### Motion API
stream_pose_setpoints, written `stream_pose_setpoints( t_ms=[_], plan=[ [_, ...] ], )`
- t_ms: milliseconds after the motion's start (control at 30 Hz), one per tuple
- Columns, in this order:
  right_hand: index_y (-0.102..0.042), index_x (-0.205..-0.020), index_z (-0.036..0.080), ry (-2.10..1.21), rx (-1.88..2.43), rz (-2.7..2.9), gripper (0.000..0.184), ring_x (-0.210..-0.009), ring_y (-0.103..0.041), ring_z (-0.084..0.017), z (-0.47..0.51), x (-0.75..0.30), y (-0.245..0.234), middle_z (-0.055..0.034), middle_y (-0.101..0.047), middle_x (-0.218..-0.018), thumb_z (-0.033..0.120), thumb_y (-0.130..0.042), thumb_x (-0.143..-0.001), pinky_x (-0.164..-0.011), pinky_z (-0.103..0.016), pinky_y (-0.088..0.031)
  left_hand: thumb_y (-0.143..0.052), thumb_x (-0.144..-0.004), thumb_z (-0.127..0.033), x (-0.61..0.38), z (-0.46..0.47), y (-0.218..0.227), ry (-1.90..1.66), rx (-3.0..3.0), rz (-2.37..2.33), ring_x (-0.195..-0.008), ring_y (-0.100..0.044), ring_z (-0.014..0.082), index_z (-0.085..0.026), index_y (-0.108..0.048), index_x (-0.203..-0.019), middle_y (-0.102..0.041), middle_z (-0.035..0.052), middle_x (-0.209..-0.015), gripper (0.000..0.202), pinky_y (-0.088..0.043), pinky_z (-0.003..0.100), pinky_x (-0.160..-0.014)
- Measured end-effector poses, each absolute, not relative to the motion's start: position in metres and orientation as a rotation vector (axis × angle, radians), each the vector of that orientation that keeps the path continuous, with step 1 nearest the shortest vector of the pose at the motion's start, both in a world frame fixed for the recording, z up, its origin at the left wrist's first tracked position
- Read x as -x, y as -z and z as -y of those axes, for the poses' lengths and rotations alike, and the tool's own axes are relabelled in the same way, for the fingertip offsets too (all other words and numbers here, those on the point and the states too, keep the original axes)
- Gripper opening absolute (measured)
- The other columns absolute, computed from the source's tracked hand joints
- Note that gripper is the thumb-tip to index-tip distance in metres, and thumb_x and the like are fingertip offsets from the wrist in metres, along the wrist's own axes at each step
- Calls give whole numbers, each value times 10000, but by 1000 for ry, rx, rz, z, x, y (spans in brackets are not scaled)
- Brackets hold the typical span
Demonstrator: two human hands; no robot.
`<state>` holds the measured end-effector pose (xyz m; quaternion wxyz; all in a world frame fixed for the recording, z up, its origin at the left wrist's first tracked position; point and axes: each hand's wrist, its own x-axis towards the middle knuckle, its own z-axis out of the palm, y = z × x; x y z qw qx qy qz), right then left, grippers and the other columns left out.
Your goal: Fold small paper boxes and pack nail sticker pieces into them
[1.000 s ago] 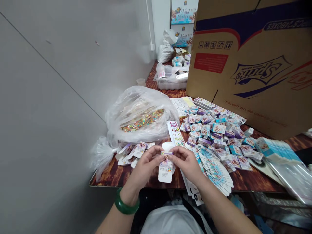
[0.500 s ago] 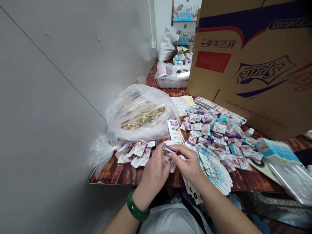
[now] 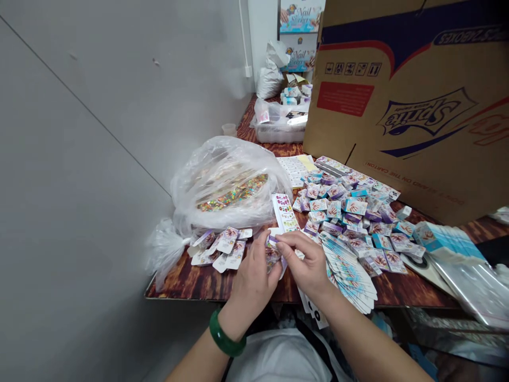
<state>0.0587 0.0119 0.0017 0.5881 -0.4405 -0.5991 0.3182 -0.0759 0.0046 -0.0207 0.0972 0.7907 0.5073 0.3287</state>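
Observation:
Both hands meet over the near edge of the wooden table (image 3: 183,281). My left hand (image 3: 252,278), with a green bangle on the wrist, and my right hand (image 3: 306,262) pinch a small printed cardboard packet (image 3: 273,253) between their fingertips. Just beyond the fingers lies a strip of colourful nail stickers (image 3: 284,211). A fan of flat unfolded packets (image 3: 350,276) lies right of my right hand. A few folded packets (image 3: 222,246) lie left of my left hand.
A clear plastic bag of colourful sticker sheets (image 3: 228,183) sits behind the hands. A heap of small folded boxes (image 3: 350,212) covers the table's right half. A big Sprite carton (image 3: 405,101) stands behind it. A grey wall runs along the left; a plastic tub (image 3: 278,130) sits at the back.
The hands have lowered the packet from in front of me toward the table edge; its white tab no longer hangs below the fingers. The left hand has turned back-up over it.

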Motion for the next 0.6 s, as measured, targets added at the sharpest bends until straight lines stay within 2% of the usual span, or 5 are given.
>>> stream_pose_setpoints(
  t_ms=[167,267,400,500,600],
  plan=[
    [-671,-758,192,-880,1072,1305,79,-657,-600,-146,-16,-59,-3,-12,-664,-709,227,-614,-800,-624,-262,-472,-509,-814,-157,76,-5,18,-968,-2392,-1497,-1153,-540,260,-132,-284,-1341,-535,173,-1251,573,-486,393,-927],
    [-661,-746,193,-858,1048,1321,89,-670,-598,-148,-18,-60,-4,-11,-651,-706,222,-608,-810,-645,-270,-480,-507,-812,-153,76,-6,16,-955,-2392,-1502,-1161,-535,262,-122,-287,-1340,-529,181,-1262,573,-481,397,-933],
    [-668,-1002,233,-625,914,1557,195,-876,-607,-183,-10,-60,3,-53,-663,-913,183,-552,-853,-780,-324,-484,-504,-821,-178,78,-6,11,-986,-2295,-1459,-1181,-523,245,-123,-301,-1328,-519,174,-1286,550,-470,378,-949],
    [-518,-1274,263,-549,873,1764,437,-1042,-559,-215,-4,-59,11,-85,-607,-1137,225,-577,-842,-883,-374,-459,-486,-828,-202,86,-9,8,-984,-2233,-1444,-1186,-520,236,-136,-311,-1325,-520,158,-1290,531,-465,374,-952],
    [-439,-1335,244,-574,1003,1829,536,-1081,-537,-234,-8,-63,20,-102,-565,-1209,310,-598,-827,-895,-382,-452,-488,-830,-238,102,-19,10,-929,-2210,-1567,-1162,-534,251,-125,-331,-1318,-533,161,-1268,525,-463,388,-943]
  ],
)
